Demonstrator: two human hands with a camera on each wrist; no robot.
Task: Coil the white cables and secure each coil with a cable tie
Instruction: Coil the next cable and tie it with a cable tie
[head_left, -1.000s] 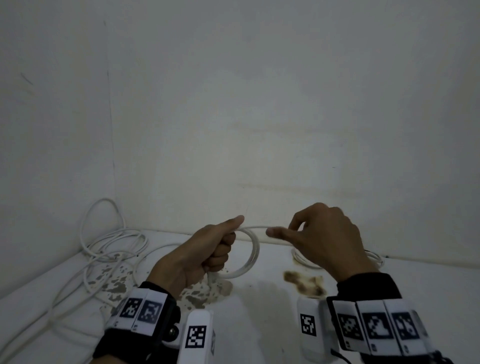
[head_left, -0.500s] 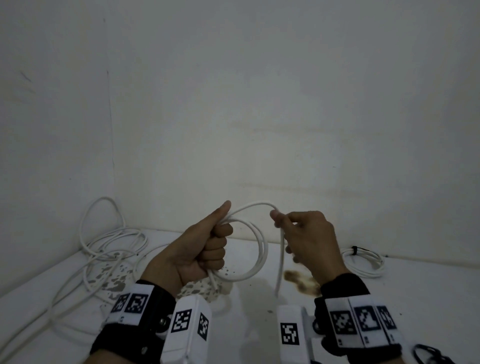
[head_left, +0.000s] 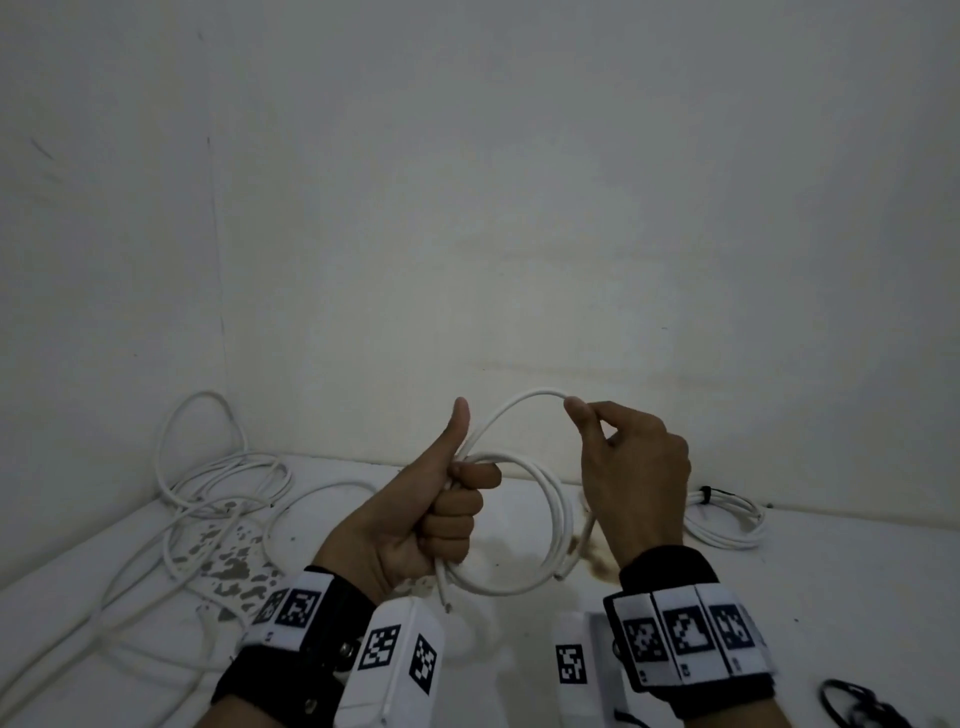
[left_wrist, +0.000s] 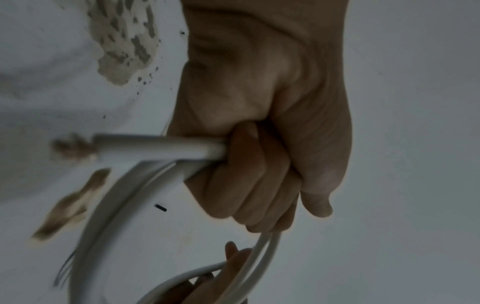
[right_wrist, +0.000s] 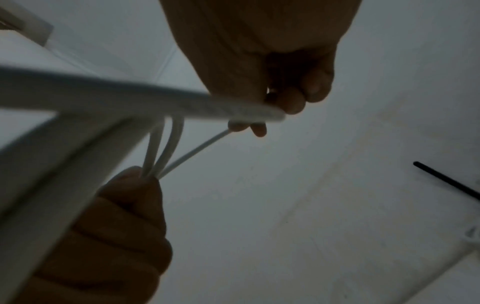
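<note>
My left hand (head_left: 447, 512) is fisted round a white cable coil (head_left: 556, 519) of a few loops, thumb pointing straight up. The coil hangs to the right of the fist, above the white table (head_left: 831, 582). A cut cable end (head_left: 444, 597) sticks out below the fist. My right hand (head_left: 623, 467) pinches the cable (head_left: 524, 402) where it arcs up from the left fist, fingertips at the arc's top right. In the left wrist view the fingers (left_wrist: 259, 174) wrap the cable strands (left_wrist: 161, 148). In the right wrist view fingertips (right_wrist: 257, 125) pinch the cable (right_wrist: 155, 100).
A loose tangle of white cable (head_left: 208, 493) lies in the left corner against the wall. A tied white coil (head_left: 727, 514) with a black tie sits at the right by the wall. Black cable ties (head_left: 857, 701) lie at the bottom right. Brown stains (head_left: 228, 561) mark the table.
My right hand has lifted and carried a new loop of cable up and right of the left fist. The left thumb has straightened upward, off the coil.
</note>
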